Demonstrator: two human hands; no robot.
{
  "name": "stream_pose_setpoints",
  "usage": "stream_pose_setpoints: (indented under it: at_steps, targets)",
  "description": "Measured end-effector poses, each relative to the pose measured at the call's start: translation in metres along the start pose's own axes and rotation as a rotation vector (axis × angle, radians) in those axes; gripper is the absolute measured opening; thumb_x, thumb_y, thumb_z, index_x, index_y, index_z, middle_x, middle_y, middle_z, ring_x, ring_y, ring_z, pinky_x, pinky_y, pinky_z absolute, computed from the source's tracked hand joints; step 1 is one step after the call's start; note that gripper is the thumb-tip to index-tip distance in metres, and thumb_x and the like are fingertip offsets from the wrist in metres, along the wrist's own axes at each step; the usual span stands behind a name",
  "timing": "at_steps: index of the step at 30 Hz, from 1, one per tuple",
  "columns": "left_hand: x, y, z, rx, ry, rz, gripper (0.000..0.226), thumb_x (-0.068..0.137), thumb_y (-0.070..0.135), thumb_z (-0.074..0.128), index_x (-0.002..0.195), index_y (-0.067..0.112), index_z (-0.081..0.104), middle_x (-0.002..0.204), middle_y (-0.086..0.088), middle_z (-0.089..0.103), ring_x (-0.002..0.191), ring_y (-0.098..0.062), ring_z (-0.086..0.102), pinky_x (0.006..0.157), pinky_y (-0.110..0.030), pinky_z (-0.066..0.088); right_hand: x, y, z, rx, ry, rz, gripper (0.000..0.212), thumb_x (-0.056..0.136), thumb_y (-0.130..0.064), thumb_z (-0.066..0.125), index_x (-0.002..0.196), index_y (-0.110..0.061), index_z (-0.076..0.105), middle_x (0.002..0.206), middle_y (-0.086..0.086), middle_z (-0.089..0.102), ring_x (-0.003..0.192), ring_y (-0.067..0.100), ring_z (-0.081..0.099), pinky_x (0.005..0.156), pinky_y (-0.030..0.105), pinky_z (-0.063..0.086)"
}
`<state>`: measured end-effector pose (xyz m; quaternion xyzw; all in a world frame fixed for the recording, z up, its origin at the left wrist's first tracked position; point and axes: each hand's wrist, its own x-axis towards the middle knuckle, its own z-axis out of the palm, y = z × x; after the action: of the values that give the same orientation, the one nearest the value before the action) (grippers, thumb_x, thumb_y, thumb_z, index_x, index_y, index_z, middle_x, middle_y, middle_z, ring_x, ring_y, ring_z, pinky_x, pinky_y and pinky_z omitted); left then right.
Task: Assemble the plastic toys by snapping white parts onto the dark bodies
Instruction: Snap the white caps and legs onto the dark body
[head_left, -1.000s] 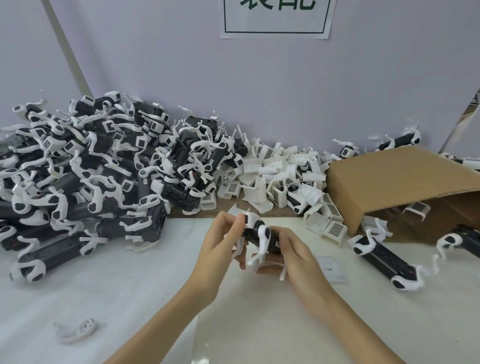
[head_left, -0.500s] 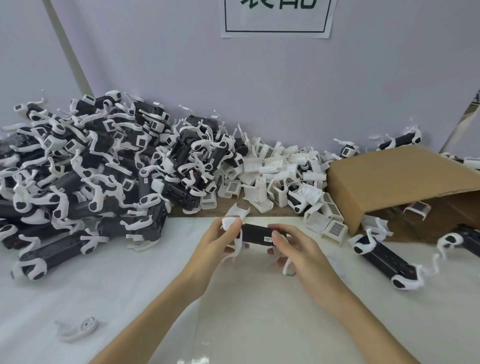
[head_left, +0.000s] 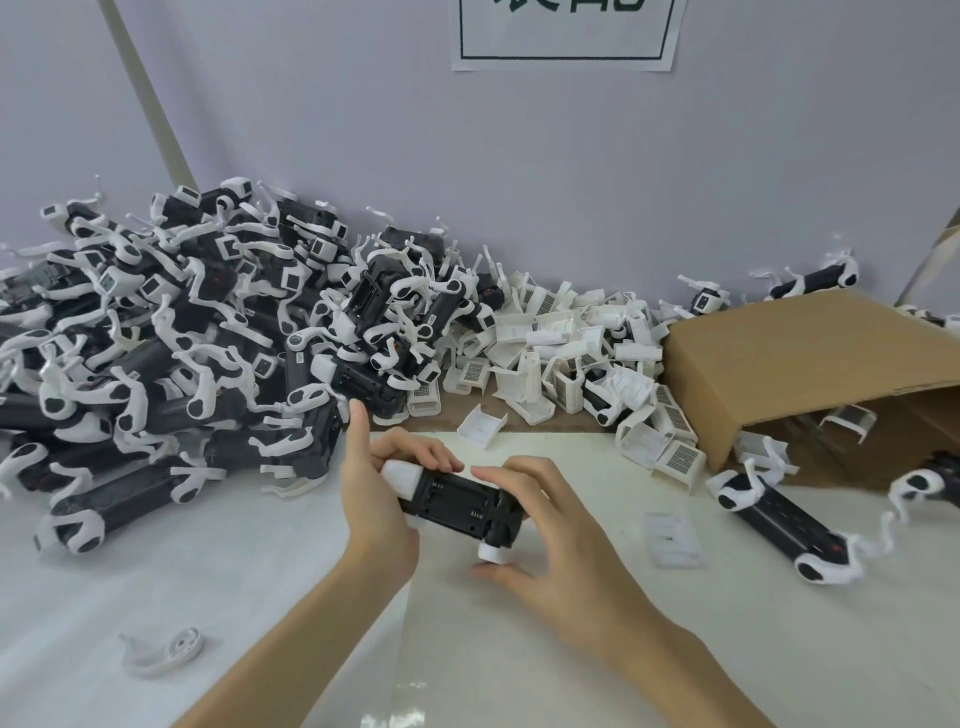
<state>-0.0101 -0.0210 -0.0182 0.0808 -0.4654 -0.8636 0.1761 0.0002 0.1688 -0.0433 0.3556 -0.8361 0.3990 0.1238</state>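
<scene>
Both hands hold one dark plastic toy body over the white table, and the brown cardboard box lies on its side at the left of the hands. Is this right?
Not quite. In the head view the brown cardboard box lies on its side at the right of the hands, not the left. The rest holds: the left hand and the right hand both hold one dark plastic toy body over the white table.

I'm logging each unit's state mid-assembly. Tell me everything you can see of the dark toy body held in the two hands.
The dark toy body is a black, matte plastic block lying roughly level above the white table, its recessed, ribbed face turned up. A white part caps its left end and a small white round piece sits under its right end. The left hand grips the left end; the right hand pinches the right end.
</scene>
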Motion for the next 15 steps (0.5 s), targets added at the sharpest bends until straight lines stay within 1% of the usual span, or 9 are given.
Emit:
stream_pose_setpoints:
  at_steps: [2, 3, 5, 6, 8, 10, 11, 13, 15]
  targets:
    - [0.001, -0.001, -0.001, 0.076, -0.069, 0.014, 0.081, 0.106, 0.067, 0.033, 0.073, 0.0, 0.064, 0.082, -0.025, 0.067, 0.074, -0.03, 0.066, 0.076, -0.04, 0.048, 0.002, 0.001, -0.002, 0.015, 0.044, 0.006, 0.074, 0.085, -0.024, 0.085, 0.146, -0.038, 0.047, 0.139, -0.022, 0.042, 0.124, 0.005, 0.053, 0.102, 0.019, 0.045]
    - [0.001, -0.002, -0.001, 0.114, -0.1, 0.02, 0.079, 0.105, 0.069, 0.031, 0.085, 0.002, 0.069, 0.094, -0.024, 0.072, 0.082, -0.029, 0.069, 0.076, -0.04, 0.046, 0.003, 0.003, -0.004, 0.055, 0.079, 0.015, 0.072, 0.087, -0.021, 0.084, 0.147, -0.034, 0.047, 0.141, -0.019, 0.045, 0.127, 0.005, 0.054, 0.104, 0.021, 0.046]
    - [0.0, -0.005, 0.0, 0.186, -0.163, 0.034, 0.072, 0.104, 0.07, 0.031, 0.11, 0.011, 0.071, 0.117, -0.014, 0.077, 0.105, -0.028, 0.074, 0.077, -0.038, 0.046, 0.005, 0.006, -0.009, 0.176, 0.151, 0.072, 0.064, 0.093, -0.023, 0.079, 0.148, -0.03, 0.047, 0.144, -0.018, 0.051, 0.134, 0.007, 0.054, 0.109, 0.025, 0.046]
    - [-0.001, -0.007, 0.001, 0.237, -0.203, 0.048, 0.068, 0.104, 0.071, 0.034, 0.119, 0.015, 0.07, 0.123, -0.009, 0.077, 0.114, -0.026, 0.073, 0.082, -0.037, 0.047, 0.005, 0.007, -0.012, 0.239, 0.182, 0.114, 0.06, 0.096, -0.028, 0.075, 0.148, -0.031, 0.046, 0.143, -0.018, 0.054, 0.136, 0.008, 0.053, 0.11, 0.029, 0.047]
    - [-0.004, -0.013, 0.002, 0.391, -0.28, 0.095, 0.056, 0.099, 0.07, 0.045, 0.126, 0.026, 0.068, 0.125, 0.0, 0.076, 0.117, -0.02, 0.072, 0.09, -0.031, 0.049, 0.005, 0.01, -0.014, 0.347, 0.239, 0.168, 0.053, 0.098, -0.03, 0.068, 0.147, -0.03, 0.047, 0.138, -0.021, 0.06, 0.135, 0.008, 0.055, 0.11, 0.036, 0.049]
    - [-0.008, -0.021, 0.002, 0.514, -0.32, 0.121, 0.048, 0.089, 0.066, 0.063, 0.127, 0.037, 0.066, 0.121, 0.006, 0.076, 0.112, -0.016, 0.072, 0.089, -0.02, 0.051, 0.005, 0.015, -0.017, 0.412, 0.277, 0.181, 0.046, 0.102, -0.019, 0.062, 0.145, -0.027, 0.048, 0.135, -0.018, 0.062, 0.134, 0.011, 0.057, 0.108, 0.044, 0.052]
    - [-0.009, -0.024, 0.001, 0.543, -0.345, 0.121, 0.049, 0.085, 0.062, 0.071, 0.128, 0.04, 0.064, 0.119, 0.007, 0.076, 0.111, -0.016, 0.072, 0.088, -0.019, 0.052, 0.005, 0.017, -0.019, 0.429, 0.281, 0.193, 0.045, 0.103, -0.013, 0.061, 0.144, -0.027, 0.048, 0.136, -0.016, 0.061, 0.135, 0.012, 0.056, 0.107, 0.045, 0.052]
    - [-0.009, -0.026, -0.001, 0.607, -0.4, 0.154, 0.056, 0.081, 0.051, 0.082, 0.131, 0.038, 0.061, 0.119, 0.01, 0.075, 0.111, -0.015, 0.071, 0.091, -0.021, 0.054, 0.004, 0.024, -0.023, 0.444, 0.259, 0.218, 0.047, 0.104, -0.009, 0.061, 0.145, -0.028, 0.048, 0.14, -0.013, 0.06, 0.139, 0.015, 0.052, 0.11, 0.042, 0.05]
    - [-0.009, -0.023, -0.002, 0.712, -0.419, 0.274, 0.061, 0.079, 0.039, 0.092, 0.131, 0.032, 0.061, 0.118, 0.011, 0.073, 0.115, -0.011, 0.068, 0.091, -0.013, 0.049, 0.003, 0.027, -0.027, 0.417, 0.193, 0.23, 0.05, 0.102, -0.012, 0.06, 0.146, -0.03, 0.046, 0.144, -0.017, 0.057, 0.141, 0.01, 0.049, 0.114, 0.029, 0.044]
